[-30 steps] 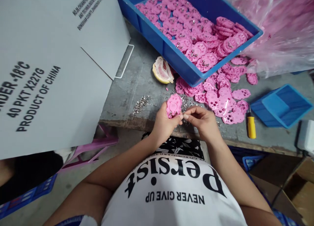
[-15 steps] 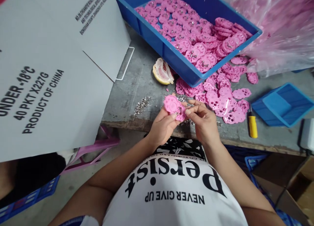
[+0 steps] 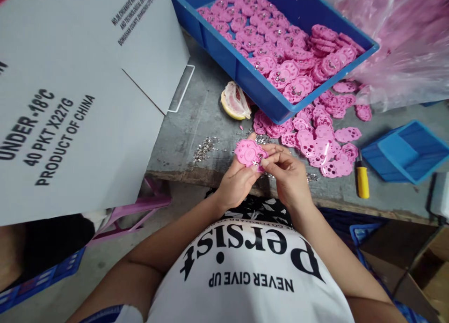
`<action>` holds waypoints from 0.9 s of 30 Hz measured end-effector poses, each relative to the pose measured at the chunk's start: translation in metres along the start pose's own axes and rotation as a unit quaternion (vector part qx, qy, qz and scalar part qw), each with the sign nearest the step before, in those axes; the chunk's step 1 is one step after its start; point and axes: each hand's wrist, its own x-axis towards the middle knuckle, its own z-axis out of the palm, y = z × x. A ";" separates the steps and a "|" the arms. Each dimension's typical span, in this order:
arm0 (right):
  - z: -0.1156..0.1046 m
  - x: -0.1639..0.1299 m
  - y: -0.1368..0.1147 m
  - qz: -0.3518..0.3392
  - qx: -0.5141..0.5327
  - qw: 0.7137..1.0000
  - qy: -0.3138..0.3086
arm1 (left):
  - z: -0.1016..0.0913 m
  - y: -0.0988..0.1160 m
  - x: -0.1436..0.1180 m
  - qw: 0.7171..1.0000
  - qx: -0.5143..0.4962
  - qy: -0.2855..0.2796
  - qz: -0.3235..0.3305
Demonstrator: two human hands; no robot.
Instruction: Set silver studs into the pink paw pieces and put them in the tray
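Apparently both hands pinch 1 pink part (image 3: 248,152).

The left hand (image 3: 235,182) holds a pink paw-shaped plastic piece (image 3: 248,153) at the near edge of the grey counter (image 3: 196,121), while the right hand (image 3: 288,175) pinches at the piece's lower right edge with thumb and forefinger. Just beyond the hands lies a loose heap of pink pieces (image 3: 315,140), and behind it a large blue tray (image 3: 252,79) filled with more of them. Small silvery bits (image 3: 205,147) are scattered to the left, near a peeled pomelo segment (image 3: 235,102). A yellow-handled screwdriver (image 3: 362,180) lies to the right beside a small blue bin (image 3: 403,150). A grey cardboard flap (image 3: 77,89) covers the left side.
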 end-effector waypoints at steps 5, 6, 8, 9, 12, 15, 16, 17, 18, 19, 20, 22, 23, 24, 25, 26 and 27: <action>0.000 0.000 0.002 -0.011 -0.012 1.000 -0.002 | -0.001 -0.001 0.000 1.000 0.008 -0.008 0.001; -0.001 0.000 0.003 -0.013 -0.012 1.000 -0.003 | -0.001 -0.001 0.000 1.000 0.011 -0.009 0.001; -0.001 -0.002 0.005 -0.019 -0.018 1.000 -0.001 | 0.000 -0.002 0.000 1.000 0.015 -0.007 0.000; 0.000 -0.002 0.007 -0.025 -0.028 0.999 0.004 | 0.000 -0.002 0.000 1.000 0.015 -0.006 -0.002; 0.001 -0.004 0.009 -0.040 -0.038 0.998 0.022 | 0.002 -0.001 0.000 1.000 0.005 -0.001 -0.006; 0.003 -0.006 0.010 -0.036 0.035 0.999 0.017 | 0.002 0.001 0.002 1.000 -0.009 0.019 -0.013; 0.003 -0.006 0.010 -0.029 0.058 0.998 0.013 | 0.002 0.002 0.003 0.999 -0.013 0.029 -0.016; 0.002 -0.006 0.010 -0.021 0.071 0.997 0.013 | 0.002 0.003 0.004 0.999 -0.016 0.037 -0.018; 0.001 -0.006 0.010 -0.011 0.075 0.997 0.017 | 0.001 0.004 0.005 0.999 -0.017 0.042 -0.021; 0.000 -0.006 0.011 0.001 0.072 0.997 0.024 | 0.000 0.005 0.006 0.999 -0.017 0.046 -0.024; -0.002 -0.006 0.012 0.013 0.067 0.997 0.033 | -0.001 0.006 0.007 0.998 -0.014 0.047 -0.027; -0.005 -0.004 0.014 0.032 0.061 0.996 0.051 | -0.003 0.007 0.009 0.998 -0.001 0.052 -0.034; -0.007 -0.004 0.014 0.039 0.063 0.996 0.058 | -0.004 0.008 0.010 0.998 0.006 0.056 -0.036; -0.008 -0.003 0.015 0.045 0.068 0.995 0.064 | -0.004 0.008 0.011 0.997 0.012 0.063 -0.038; -0.009 -0.002 0.015 0.050 0.073 0.994 0.069 | -0.005 0.008 0.011 0.997 0.016 0.070 -0.040; -0.010 -0.001 0.016 0.056 0.077 0.993 0.074 | -0.005 0.008 0.012 0.996 0.019 0.077 -0.042; -0.010 0.000 0.016 0.060 0.080 0.992 0.077 | -0.006 0.009 0.013 0.995 0.023 0.084 -0.044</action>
